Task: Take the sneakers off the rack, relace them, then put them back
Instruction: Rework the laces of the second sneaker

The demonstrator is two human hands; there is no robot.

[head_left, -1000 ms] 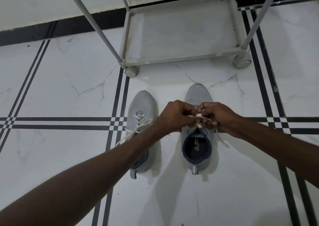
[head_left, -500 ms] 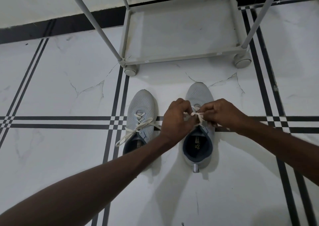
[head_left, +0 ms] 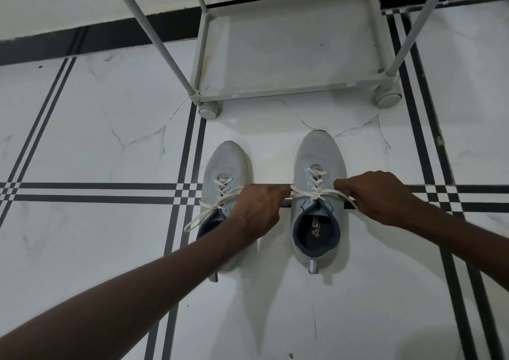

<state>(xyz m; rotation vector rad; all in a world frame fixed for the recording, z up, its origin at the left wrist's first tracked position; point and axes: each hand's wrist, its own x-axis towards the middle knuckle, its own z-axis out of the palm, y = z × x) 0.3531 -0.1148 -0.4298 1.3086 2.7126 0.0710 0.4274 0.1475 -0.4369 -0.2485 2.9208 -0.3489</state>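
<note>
Grey mesh right sneaker (head_left: 318, 194) stands on the white marble-look floor (head_left: 82, 139), toe toward the pale metal wheeled rack (head_left: 289, 91), so its cream lace (head_left: 316, 193) faces up. Left hand (head_left: 256, 211) and right hand (head_left: 377, 197) each pinch a lace end in curled fingers (head_left: 341, 186), pulling sideways, likely cinching it. Its laced mate (head_left: 225, 183) sits alongside.

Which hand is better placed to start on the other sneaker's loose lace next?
Probably the left hand: it lies between the two sneakers, right beside the left sneaker and its loose lace. The right hand sits on the far side of the right sneaker, pulling that lace.
</note>
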